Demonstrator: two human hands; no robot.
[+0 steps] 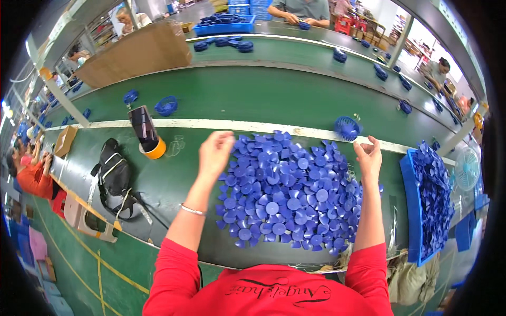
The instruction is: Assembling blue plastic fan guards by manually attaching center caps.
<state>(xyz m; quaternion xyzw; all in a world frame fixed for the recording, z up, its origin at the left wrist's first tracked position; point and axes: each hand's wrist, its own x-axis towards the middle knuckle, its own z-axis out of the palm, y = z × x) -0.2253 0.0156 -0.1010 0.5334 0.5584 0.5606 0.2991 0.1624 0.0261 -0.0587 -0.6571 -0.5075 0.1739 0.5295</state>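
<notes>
A wide heap of small blue plastic fan blades covers the worktop between my forearms. At the heap's far left corner is my left hand, its fingers bent together; whatever they may hold is hidden. My right hand is raised beyond the heap's far right side, thumb and forefinger apart, with nothing seen between them. Just past its fingertips, a round blue fan guard with thin wires lies across the white strip at the belt's edge.
A blue crate full of fan blades stands at the right. On the left lie a black bag and a phone propped on an orange tape roll. More fan guards sit on the green belt. Co-workers sit beyond.
</notes>
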